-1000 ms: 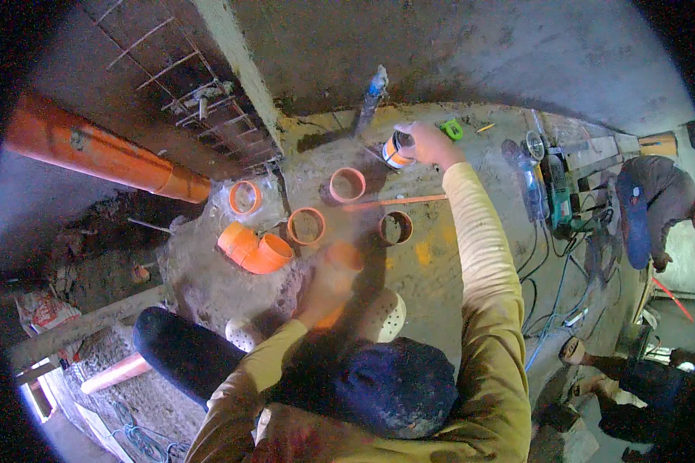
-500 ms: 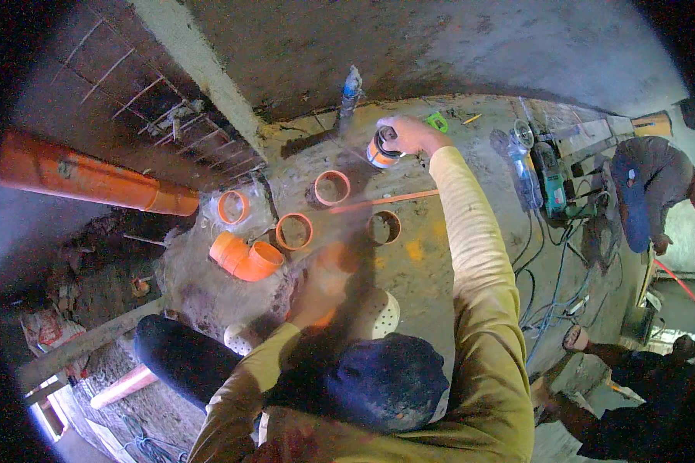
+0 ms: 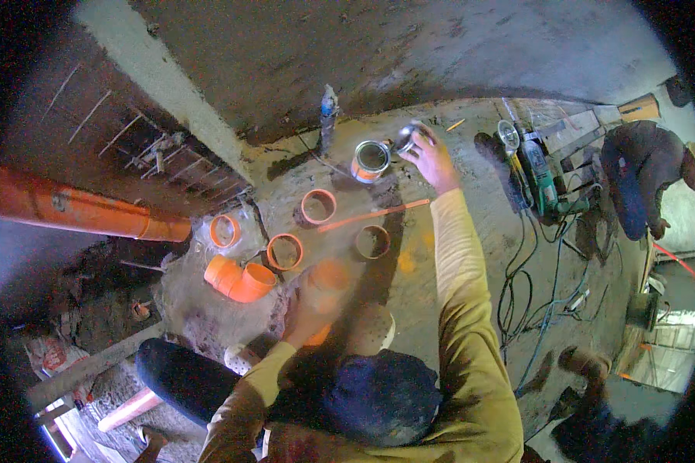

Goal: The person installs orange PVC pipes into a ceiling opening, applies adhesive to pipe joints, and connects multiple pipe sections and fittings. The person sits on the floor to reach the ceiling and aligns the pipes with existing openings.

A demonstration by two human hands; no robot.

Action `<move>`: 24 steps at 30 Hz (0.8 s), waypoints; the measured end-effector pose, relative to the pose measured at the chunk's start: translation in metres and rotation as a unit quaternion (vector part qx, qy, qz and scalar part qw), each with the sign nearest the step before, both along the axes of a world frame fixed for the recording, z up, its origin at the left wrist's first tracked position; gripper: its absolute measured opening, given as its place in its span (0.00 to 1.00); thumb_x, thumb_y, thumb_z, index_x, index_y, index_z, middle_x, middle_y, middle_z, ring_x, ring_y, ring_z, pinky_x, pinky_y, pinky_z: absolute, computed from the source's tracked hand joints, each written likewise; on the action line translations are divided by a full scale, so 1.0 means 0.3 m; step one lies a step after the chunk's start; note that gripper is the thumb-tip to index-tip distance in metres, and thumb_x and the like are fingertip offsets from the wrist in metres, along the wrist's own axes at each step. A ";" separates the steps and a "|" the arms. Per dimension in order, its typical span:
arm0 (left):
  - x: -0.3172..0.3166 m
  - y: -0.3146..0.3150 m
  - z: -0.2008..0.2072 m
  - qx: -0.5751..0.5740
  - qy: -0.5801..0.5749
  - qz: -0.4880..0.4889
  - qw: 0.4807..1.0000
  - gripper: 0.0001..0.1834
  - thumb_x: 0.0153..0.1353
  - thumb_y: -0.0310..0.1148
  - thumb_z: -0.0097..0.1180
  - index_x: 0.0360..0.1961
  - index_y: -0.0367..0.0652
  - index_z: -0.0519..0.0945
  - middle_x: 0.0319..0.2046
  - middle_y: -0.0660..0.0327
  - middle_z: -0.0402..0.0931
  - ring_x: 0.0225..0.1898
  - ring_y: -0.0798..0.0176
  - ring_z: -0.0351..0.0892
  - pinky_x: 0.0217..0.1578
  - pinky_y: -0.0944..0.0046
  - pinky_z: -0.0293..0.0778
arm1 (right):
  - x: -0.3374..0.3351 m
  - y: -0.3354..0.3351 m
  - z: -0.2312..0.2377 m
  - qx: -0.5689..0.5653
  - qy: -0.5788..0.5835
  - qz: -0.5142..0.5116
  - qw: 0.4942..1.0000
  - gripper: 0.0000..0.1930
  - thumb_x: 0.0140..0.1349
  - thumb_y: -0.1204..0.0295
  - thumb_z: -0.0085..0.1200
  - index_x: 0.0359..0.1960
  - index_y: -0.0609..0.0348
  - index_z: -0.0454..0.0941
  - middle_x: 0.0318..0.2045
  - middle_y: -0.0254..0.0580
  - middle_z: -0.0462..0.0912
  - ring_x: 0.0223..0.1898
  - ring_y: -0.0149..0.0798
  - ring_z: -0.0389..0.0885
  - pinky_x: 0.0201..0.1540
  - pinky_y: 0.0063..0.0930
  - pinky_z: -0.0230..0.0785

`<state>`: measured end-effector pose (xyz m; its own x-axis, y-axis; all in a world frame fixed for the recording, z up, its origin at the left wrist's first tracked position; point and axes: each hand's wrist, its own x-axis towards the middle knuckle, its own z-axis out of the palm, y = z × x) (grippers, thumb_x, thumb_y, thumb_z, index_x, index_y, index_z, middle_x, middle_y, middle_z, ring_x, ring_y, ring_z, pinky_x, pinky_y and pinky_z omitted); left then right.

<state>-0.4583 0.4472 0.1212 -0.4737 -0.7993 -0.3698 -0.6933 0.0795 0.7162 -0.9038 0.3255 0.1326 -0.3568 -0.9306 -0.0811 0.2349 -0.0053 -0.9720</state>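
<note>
My right hand (image 3: 432, 160) grips a silver round lid (image 3: 411, 136) at the far side of the work area. Just left of it stands an uncovered metal can (image 3: 369, 163) with an orange and white label. Low in front of my body, my left hand (image 3: 304, 318) is closed on an orange pipe piece (image 3: 328, 279), which looks smeared and partly hidden. Near that hand lies an orange elbow pipe (image 3: 243, 282). Orange pipe rings (image 3: 318, 207) stand or lie about the floor beyond it. A thin orange strip (image 3: 374, 215) lies between the rings and my right forearm.
A large orange pipe (image 3: 93, 208) runs along the left. At right lie a green angle grinder (image 3: 547, 189), another grinder (image 3: 511, 147) and tangled cables (image 3: 529, 297). One person (image 3: 641, 174) bends over at far right; another person (image 3: 594, 401) is at lower right. A capped pipe (image 3: 328, 116) rises near the wall.
My right hand has lifted the lid off the can and moved it to the right, uncovering the can's top. My left hand stays low with the pipe piece. The view has shifted slightly.
</note>
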 end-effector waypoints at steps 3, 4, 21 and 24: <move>0.024 0.000 -0.030 -0.005 0.004 -0.008 1.000 0.53 0.49 0.41 0.72 0.72 0.41 0.55 0.64 0.42 0.68 0.63 0.35 0.69 0.63 0.44 0.68 | 0.010 0.075 -0.126 -0.034 -0.126 -0.106 0.986 0.20 0.70 0.73 0.57 0.63 0.56 0.74 0.55 0.41 0.80 0.57 0.41 0.80 0.60 0.48 0.75; 0.043 0.005 -0.021 0.008 -0.016 -0.002 1.000 0.55 0.47 0.38 0.73 0.72 0.39 0.55 0.64 0.44 0.67 0.65 0.39 0.69 0.65 0.47 0.68 | 0.043 0.099 -0.152 -0.024 -0.136 -0.113 0.984 0.20 0.70 0.73 0.57 0.63 0.56 0.74 0.55 0.42 0.80 0.56 0.41 0.80 0.60 0.47 0.75; 0.041 -0.083 0.042 0.307 0.363 0.255 0.842 0.18 0.75 0.43 0.48 0.59 0.46 0.73 0.52 0.58 0.78 0.56 0.58 0.78 0.57 0.56 0.77 | 0.670 0.638 0.078 0.169 0.083 -0.055 0.981 0.18 0.74 0.65 0.54 0.56 0.68 0.79 0.53 0.48 0.84 0.47 0.35 0.83 0.53 0.32 0.74; -0.023 -0.116 0.134 0.337 0.523 0.268 0.736 0.21 0.73 0.42 0.48 0.63 0.46 0.69 0.58 0.57 0.75 0.57 0.57 0.78 0.61 0.53 0.74 | 0.672 0.653 0.053 0.269 0.118 -0.097 0.951 0.15 0.73 0.68 0.54 0.51 0.68 0.82 0.51 0.48 0.85 0.42 0.36 0.84 0.50 0.31 0.75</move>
